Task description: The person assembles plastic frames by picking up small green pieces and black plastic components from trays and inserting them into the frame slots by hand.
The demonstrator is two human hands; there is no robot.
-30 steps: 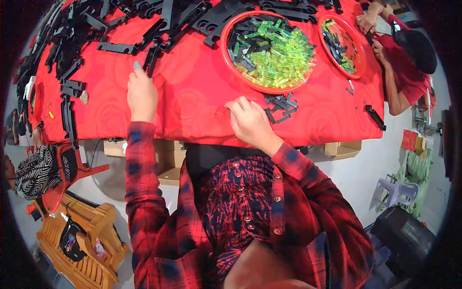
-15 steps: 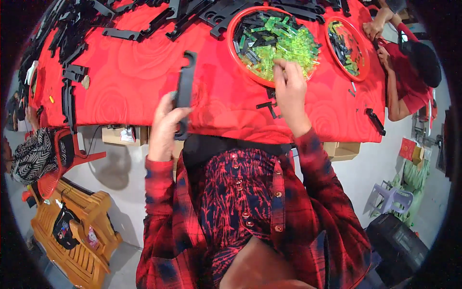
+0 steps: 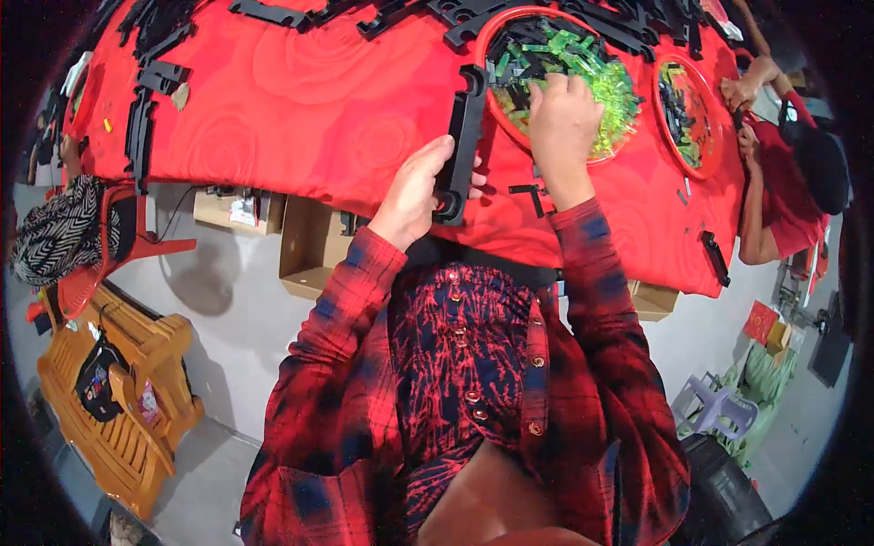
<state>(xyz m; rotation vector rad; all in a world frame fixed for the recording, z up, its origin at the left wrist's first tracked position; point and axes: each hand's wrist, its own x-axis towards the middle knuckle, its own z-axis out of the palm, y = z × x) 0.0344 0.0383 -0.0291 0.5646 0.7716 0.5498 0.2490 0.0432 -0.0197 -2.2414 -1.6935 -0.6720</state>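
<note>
Hands are working at the near edge of a table draped in a red patterned cloth [image 3: 300, 100]. Left hand [image 3: 414, 187] is gripping a long flat black plastic bracket [image 3: 462, 136], fingers wrapped around its lower end, the piece standing roughly upright over the cloth with its top end lying just beside the rim of a round red plastic basin [image 3: 492, 91]. Right hand [image 3: 564, 114] is reaching into that basin, palm down, fingers curled into a heap of small translucent green plastic pieces [image 3: 605, 86] mixed with black ones; whether it is pinching anything cannot be told. Small black plastic parts [image 3: 528, 193] are lying on the cloth near the right wrist. More long black brackets [image 3: 141, 127] are lying along the table's left side. Second red basin [image 3: 685, 114] is sitting to the right, where another person's hand [image 3: 736, 93] is working.
</note>
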